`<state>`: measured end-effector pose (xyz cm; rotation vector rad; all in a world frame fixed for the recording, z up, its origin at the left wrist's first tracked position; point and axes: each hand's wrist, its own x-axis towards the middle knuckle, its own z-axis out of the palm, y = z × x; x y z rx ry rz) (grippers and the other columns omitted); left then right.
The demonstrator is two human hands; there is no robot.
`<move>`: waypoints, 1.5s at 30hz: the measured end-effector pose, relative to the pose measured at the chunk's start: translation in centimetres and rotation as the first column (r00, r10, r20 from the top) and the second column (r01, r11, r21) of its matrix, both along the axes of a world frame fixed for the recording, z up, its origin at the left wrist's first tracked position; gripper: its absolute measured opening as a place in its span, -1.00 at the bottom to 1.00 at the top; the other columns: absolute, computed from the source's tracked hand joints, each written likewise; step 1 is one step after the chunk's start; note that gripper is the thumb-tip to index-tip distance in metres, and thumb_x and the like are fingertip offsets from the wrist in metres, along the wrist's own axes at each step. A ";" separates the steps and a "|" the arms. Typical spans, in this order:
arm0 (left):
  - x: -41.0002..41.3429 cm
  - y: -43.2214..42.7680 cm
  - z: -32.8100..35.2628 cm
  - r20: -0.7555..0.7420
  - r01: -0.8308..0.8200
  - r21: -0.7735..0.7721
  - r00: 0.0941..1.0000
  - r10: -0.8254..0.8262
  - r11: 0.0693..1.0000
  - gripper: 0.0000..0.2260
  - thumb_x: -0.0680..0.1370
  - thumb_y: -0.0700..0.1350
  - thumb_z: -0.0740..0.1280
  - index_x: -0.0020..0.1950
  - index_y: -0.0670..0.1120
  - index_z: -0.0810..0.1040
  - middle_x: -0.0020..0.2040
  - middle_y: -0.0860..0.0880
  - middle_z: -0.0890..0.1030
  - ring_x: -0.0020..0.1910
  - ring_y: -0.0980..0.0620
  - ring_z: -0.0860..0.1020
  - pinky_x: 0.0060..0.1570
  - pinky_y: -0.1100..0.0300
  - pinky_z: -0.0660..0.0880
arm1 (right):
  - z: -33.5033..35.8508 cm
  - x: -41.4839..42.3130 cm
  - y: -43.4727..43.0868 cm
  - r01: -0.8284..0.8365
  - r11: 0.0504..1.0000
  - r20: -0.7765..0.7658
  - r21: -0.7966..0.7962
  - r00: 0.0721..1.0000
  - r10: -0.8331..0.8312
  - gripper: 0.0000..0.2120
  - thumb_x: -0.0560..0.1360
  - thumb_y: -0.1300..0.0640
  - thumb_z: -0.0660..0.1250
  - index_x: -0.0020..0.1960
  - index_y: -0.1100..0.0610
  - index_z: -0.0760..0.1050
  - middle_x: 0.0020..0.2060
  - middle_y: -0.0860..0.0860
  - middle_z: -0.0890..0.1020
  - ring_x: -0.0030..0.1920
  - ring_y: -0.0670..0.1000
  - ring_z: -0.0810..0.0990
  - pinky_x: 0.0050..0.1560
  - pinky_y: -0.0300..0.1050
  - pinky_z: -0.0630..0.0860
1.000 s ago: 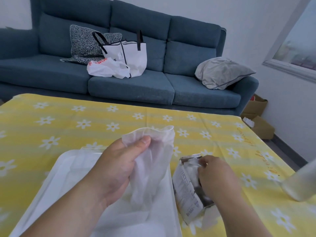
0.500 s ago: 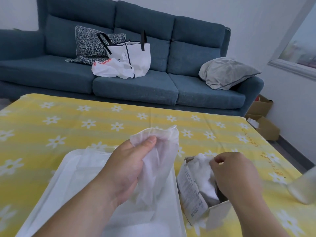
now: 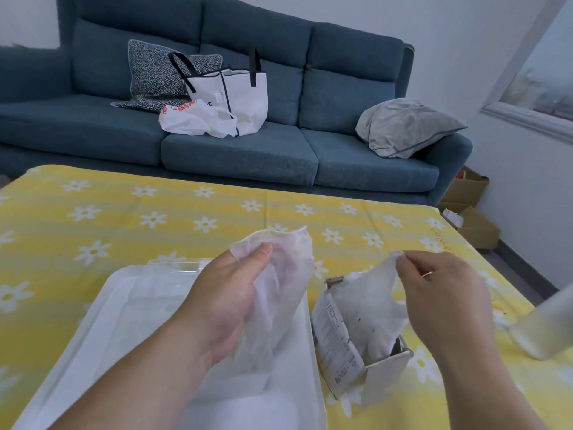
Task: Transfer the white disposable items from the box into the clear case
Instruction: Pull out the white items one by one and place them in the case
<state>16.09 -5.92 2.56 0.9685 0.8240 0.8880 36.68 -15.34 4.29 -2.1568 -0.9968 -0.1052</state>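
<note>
— Gripping a bunch of thin white disposable sheets (image 3: 283,274), the person's left hand (image 3: 229,299) is holding it up over the clear plastic case (image 3: 130,305), with the thumb pressing on the front and the fingers curling behind.
— And the right hand (image 3: 443,305)?
— It is pinching the top corner of another white sheet (image 3: 372,302) between thumb and fingertips. That sheet is standing half out of the small open cardboard box with a printed label (image 3: 338,339).
— Where is the box sitting?
— It is sitting on the yellow tablecloth with white daisies (image 3: 155,218), just beside the case's right edge. More white material is lying inside the case, under the left forearm.
— Anything else around?
— A frosted bottle (image 3: 545,327) is showing at the right edge, blurred. Behind the table, a blue fabric sofa (image 3: 242,156) is carrying a white tote bag with black handles (image 3: 238,97), a white plastic bag (image 3: 195,119), a patterned cushion (image 3: 152,72) and a grey cushion (image 3: 403,128).
</note>
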 end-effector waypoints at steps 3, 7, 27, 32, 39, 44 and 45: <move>0.1 0.2 -0.3 -0.006 -0.002 0.003 1.000 0.002 1.000 -0.77 0.65 -0.15 0.24 0.11 -0.06 0.71 0.04 -0.08 0.74 0.12 -0.10 0.67 0.26 -0.06 0.51 | 0.5 -0.5 -0.2 -0.027 0.972 -0.069 0.234 0.997 0.044 -0.82 0.58 0.09 0.33 -0.02 -0.07 0.71 -0.19 -0.17 0.65 -0.11 -0.12 0.60 -0.13 -0.14 0.49; 0.0 0.4 -0.4 -0.010 0.005 -0.003 1.000 -0.005 1.000 -0.77 0.66 -0.13 0.24 0.17 -0.06 0.68 0.06 -0.11 0.73 0.14 -0.14 0.66 0.32 -0.16 0.47 | 1.0 -0.6 -0.3 -0.006 0.909 -0.213 0.417 0.971 0.105 -0.80 0.57 0.13 0.34 -0.07 -0.13 0.67 -0.24 -0.34 0.67 -0.15 -0.39 0.58 -0.13 -0.34 0.46; 0.3 0.4 -1.1 -0.055 0.076 -0.038 0.995 -0.078 0.996 -0.73 0.69 -0.14 0.18 0.20 -0.04 0.67 0.09 -0.08 0.73 0.15 -0.09 0.67 0.30 -0.09 0.50 | -1.1 0.7 0.3 0.104 0.988 -0.625 0.113 0.780 -0.011 -0.66 0.34 0.39 0.44 -0.32 0.18 0.28 -0.42 0.11 0.32 -0.39 0.08 0.28 -0.27 -0.02 0.25; 0.2 0.2 -1.1 -0.054 0.111 -0.059 0.992 -0.114 0.992 -0.72 0.69 -0.13 0.17 0.21 -0.04 0.67 0.09 -0.11 0.72 0.13 -0.09 0.68 0.28 -0.09 0.51 | -0.4 1.1 0.3 0.165 0.958 -0.665 0.233 0.746 0.033 -0.64 0.39 0.28 0.54 0.10 0.00 0.59 -0.13 0.04 0.66 -0.13 0.11 0.67 0.02 0.08 0.59; -0.3 0.4 -0.5 -0.001 0.100 -0.084 0.995 -0.101 0.991 -0.70 0.70 -0.11 0.14 0.22 -0.05 0.66 0.05 -0.15 0.73 0.07 -0.16 0.69 0.11 -0.01 0.57 | 2.7 -0.4 0.6 0.073 0.730 -0.594 0.680 0.638 0.490 -0.70 0.53 0.34 0.35 0.17 0.04 0.62 -0.04 0.05 0.71 -0.06 0.02 0.71 -0.06 -0.16 0.63; -1.4 1.0 -0.2 0.021 0.083 -0.074 0.996 -0.081 0.994 -0.71 0.69 -0.12 0.17 0.19 -0.03 0.68 0.07 -0.10 0.73 0.09 -0.10 0.69 0.11 0.04 0.59 | 5.0 -2.9 0.7 -0.102 0.617 -0.477 0.780 0.540 0.693 -0.60 0.53 0.35 0.24 0.16 -0.04 0.65 -0.25 0.03 0.64 -0.16 0.05 0.61 0.07 0.08 0.55; -1.6 1.1 -0.1 0.026 0.086 -0.058 0.996 -0.085 0.995 -0.71 0.69 -0.12 0.17 0.19 -0.04 0.69 0.08 -0.08 0.73 0.10 -0.07 0.69 0.12 0.05 0.57 | 5.3 -3.3 0.7 -0.116 0.609 -0.482 0.785 0.505 0.717 -0.61 0.49 0.31 0.27 0.15 -0.06 0.67 -0.24 0.02 0.64 -0.10 0.06 0.61 0.22 0.10 0.48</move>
